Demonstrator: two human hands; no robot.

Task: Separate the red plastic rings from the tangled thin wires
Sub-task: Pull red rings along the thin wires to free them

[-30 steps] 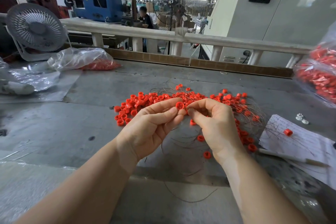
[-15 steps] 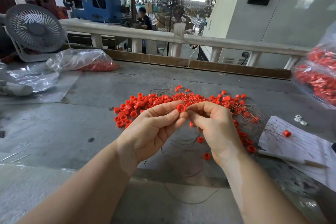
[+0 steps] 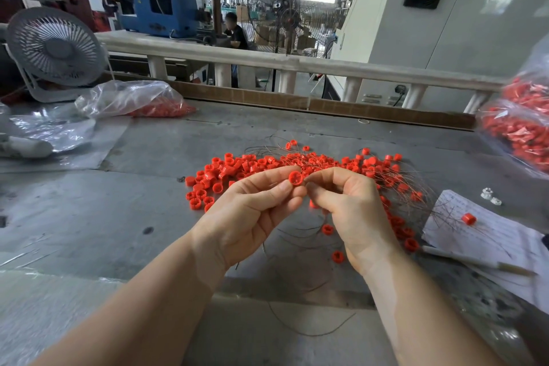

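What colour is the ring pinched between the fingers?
Red, clearest in the head view: ring in the left hand.

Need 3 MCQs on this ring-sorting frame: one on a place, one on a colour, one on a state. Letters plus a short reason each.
1. Where does the single red ring apart from the pile lie?
A. on the white paper sheet
B. inside the desk fan
C. on the railing

2. What colour is the small desk fan at the far left of the table?
A. blue
B. white
C. red

3. What is the state of the held ring?
A. lying loose on the table
B. sealed in a bag
C. pinched in the grip of the left hand, with the right hand at it

Answers:
1 A: it sits on the written sheet to the right of the pile, among stray wires.
2 B: its grille and body are white.
3 C: left fingertips clamp it above the pile while right fingertips meet it.
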